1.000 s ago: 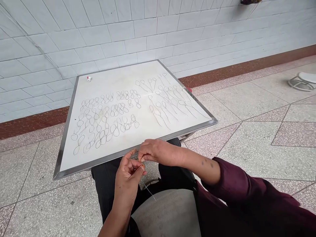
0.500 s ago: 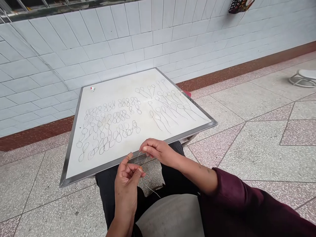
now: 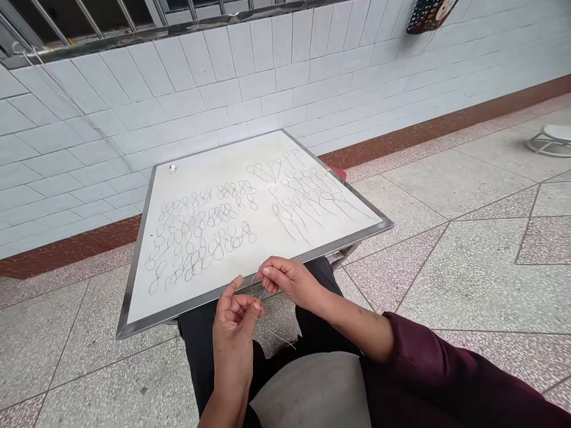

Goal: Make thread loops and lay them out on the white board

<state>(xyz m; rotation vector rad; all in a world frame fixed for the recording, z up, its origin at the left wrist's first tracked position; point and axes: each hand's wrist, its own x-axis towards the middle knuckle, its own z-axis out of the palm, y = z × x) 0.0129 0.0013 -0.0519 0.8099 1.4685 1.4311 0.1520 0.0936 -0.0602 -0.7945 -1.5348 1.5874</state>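
A thin wire (image 3: 281, 339) is held between my hands over my lap, just off the table's near edge. It curves into a small loop, and one loose end trails down to the right. My left hand (image 3: 236, 324) pinches the loop's lower part between thumb and fingertips. On the upper right of the loop, the fingers of my right hand (image 3: 285, 279) are closed on the same wire. Beyond them, the white table (image 3: 214, 160) bears several figure-eight wires (image 3: 218, 249) on its left half and several single-loop wires with long tails (image 3: 303, 223) on its right.
The table's metal rim (image 3: 178, 309) runs just in front of my hands. A small white and red object (image 3: 172, 169) sits near the far left corner. Behind stands a tiled wall (image 3: 267, 80). A white stool (image 3: 553, 139) is at the far right.
The view has shifted slightly. My right hand's fingers have drawn closer together on the wire's loop, while my left hand keeps its pinch.
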